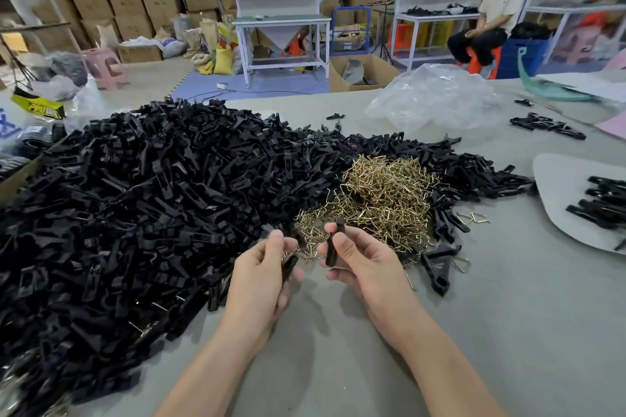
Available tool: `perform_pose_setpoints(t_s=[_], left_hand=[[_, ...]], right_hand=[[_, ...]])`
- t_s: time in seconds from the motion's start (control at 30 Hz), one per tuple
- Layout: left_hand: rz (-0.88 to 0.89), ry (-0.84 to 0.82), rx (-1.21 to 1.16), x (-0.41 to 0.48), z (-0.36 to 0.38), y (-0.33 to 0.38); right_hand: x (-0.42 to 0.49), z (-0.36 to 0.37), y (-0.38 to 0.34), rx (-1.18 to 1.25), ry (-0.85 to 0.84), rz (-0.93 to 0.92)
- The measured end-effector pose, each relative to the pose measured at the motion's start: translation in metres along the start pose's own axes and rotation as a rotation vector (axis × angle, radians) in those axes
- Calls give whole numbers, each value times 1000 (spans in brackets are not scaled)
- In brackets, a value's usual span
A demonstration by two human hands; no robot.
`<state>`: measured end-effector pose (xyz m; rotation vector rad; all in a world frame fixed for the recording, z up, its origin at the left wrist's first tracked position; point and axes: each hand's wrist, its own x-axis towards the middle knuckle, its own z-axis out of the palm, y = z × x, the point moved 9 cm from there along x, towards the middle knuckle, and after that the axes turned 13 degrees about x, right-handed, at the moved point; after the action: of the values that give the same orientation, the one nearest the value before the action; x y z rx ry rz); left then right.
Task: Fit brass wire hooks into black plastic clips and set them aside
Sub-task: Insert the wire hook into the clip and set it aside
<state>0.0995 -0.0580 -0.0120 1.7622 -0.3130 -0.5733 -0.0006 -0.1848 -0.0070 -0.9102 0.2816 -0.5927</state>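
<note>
Above the near part of the grey desk [474, 332], the left hand [261, 274] pinched a narrow black plastic clip [290, 268] between thumb and curled fingers. The right hand [362, 264] gripped a second black plastic clip [333, 245] held upright, thumb against its side. Whether either clip carried a wire could not be told. Just beyond the fingertips lay a tangled heap of brass wire hooks [382, 193], touching a broad heap of loose black clips [152, 196] that spread left and behind. Well to the right, a pale oval board [555, 179] bore a few black clips [603, 205]. A crumpled clear plastic bag [433, 95] sat farther back.
</note>
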Motion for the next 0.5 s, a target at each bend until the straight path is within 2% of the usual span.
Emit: perform_pose_setpoints(t_s=[0.1, 0.2, 0.37, 0.5], left_hand=[[-17, -10, -34, 2, 1, 1], [-39, -64, -225, 2, 12, 2], [54, -287, -412, -6, 30, 12], [86, -223, -407, -2, 18, 10]], right_hand=[[-1, -1, 3, -45, -6, 14], [-1, -3, 4, -69, 5, 13], [0, 1, 4, -67, -45, 20], [0, -1, 6, -116, -45, 26]])
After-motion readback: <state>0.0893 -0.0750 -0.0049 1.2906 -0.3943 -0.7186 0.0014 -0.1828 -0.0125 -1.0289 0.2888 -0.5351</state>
